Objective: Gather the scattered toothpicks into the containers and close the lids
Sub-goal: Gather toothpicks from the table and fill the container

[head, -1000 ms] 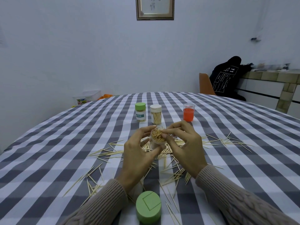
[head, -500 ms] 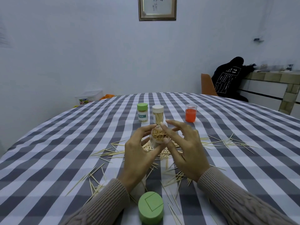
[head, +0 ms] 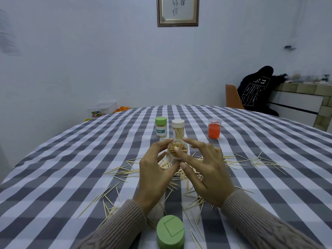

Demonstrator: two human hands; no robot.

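Gripping open jar [head: 177, 155] (full of toothpicks), left hand [head: 154, 175], right hand [head: 208, 173] spread, fingers straight, holding nothing

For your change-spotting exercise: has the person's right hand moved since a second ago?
Yes. The right hand has opened: its fingers, which earlier pinched at the open jar, now spread beside its rim, while the green lid stays put.

"11" on black jacket [head: 258, 90]
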